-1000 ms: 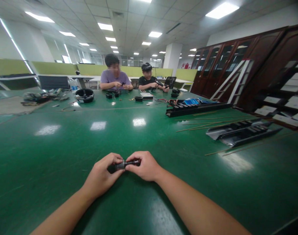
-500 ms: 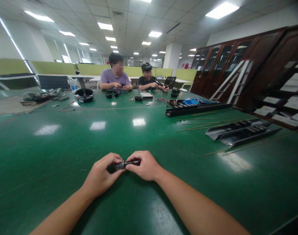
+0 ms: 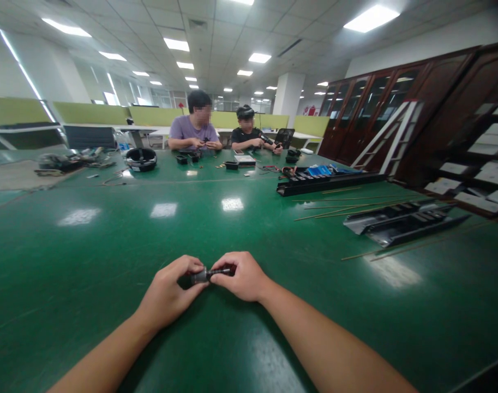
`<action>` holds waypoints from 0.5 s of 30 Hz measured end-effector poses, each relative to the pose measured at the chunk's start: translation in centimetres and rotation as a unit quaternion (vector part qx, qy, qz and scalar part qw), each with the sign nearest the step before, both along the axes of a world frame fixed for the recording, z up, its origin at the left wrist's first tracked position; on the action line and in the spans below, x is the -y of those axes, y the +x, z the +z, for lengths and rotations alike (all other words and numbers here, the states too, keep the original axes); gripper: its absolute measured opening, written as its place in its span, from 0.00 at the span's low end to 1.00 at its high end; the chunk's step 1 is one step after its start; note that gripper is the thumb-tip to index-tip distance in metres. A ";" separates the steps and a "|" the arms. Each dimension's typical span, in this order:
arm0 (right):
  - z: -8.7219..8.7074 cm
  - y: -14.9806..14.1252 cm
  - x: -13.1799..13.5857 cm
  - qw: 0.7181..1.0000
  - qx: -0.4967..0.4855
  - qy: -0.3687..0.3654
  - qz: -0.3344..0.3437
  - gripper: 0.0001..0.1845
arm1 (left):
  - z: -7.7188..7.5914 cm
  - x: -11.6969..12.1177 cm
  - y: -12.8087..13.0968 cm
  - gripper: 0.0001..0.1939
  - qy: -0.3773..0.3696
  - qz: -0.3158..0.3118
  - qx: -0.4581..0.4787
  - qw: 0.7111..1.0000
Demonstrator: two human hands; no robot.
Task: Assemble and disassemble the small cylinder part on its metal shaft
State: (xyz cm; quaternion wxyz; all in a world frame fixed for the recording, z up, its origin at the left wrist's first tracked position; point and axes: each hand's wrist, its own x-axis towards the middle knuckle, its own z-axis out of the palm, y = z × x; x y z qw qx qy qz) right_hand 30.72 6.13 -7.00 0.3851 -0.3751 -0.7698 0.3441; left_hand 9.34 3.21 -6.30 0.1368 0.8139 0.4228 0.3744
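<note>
My left hand (image 3: 167,292) is closed around a short grey-and-black cylindrical part (image 3: 199,277), thumb and fingers pinching its sides. A thinner dark rod-like piece (image 3: 220,272) lies in line with it, gripped by the thumb and fingers of my right hand (image 3: 241,277). The two pieces meet between my fingertips; whether they are joined, I cannot tell. Both hands are close together, low over the green tabletop (image 3: 121,245). My fingers hide the outer ends of both pieces.
Across the table sit two people (image 3: 194,125) (image 3: 247,134), handling small dark items. Black metal channels (image 3: 412,221) and thin rods (image 3: 326,215) lie to the right. A black ring-shaped headset (image 3: 141,159) is at the far left. A stepladder (image 3: 396,136) leans by the cabinets.
My hands and the pieces in them stay almost in place. The person in purple across the table has shifted their head slightly to the right.
</note>
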 end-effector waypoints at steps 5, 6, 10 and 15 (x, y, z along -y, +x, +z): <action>-0.1 0.0 0.0 1.000 0.001 0.001 0.001 0.08 | 0.0 -0.1 0.0 0.07 -0.003 0.003 -0.002 1.000; -0.2 0.0 0.0 1.000 0.000 0.001 0.001 0.08 | 0.0 -0.1 0.1 0.07 -0.004 0.002 -0.002 1.000; -0.1 0.1 0.0 1.000 -0.003 -0.003 0.002 0.08 | 0.0 -0.1 0.1 0.07 -0.003 0.000 0.001 1.000; -0.2 0.2 0.0 1.000 -0.003 -0.007 0.000 0.08 | -0.1 -0.2 0.0 0.08 0.000 0.005 0.003 1.000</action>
